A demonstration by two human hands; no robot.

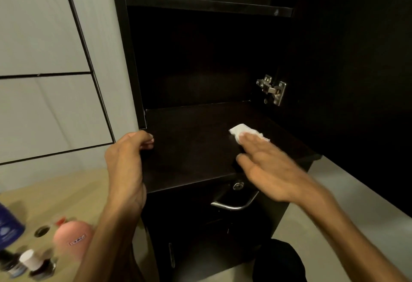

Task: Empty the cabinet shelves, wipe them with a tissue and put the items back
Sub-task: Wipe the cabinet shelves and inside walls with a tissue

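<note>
A: On the lower dark wooden cabinet shelf (189, 148), item one: right hand (274, 170), fingers straight and together, palm down, pressing a crumpled white tissue (239, 131) flat against the shelf board. Only the tissue's far end shows past the fingertips.

B: Position of the tissue on the board?

A: Right of centre, nearer the front edge than the back wall. The hand is blurred.

B: Item two?

A: Left hand (128, 161), fingers curled round the front left corner of that same shelf, where the board meets the cabinet's left side panel (128, 58). It grips the edge, fingertips on top.

B: Shelf contents?

A: Tissue only. Above it, a second dark shelf (207, 4), its top surface not visible from this angle. At right, a silver metal hinge (272, 90) joins the open dark door (345, 70) to the carcass.

B: Below the shelf?

A: A dark drawer front with a round lock (238, 185) and a curved chrome pull handle (234, 203).

B: Outside the cabinet?

A: Lower left, on a pale wooden desk top (73, 194): a pink rounded plastic bottle (71, 239), a dark blue container (9, 226) cut off by the frame edge, and several small dark bottles (42, 266), one with a white cap; all blurred.
</note>
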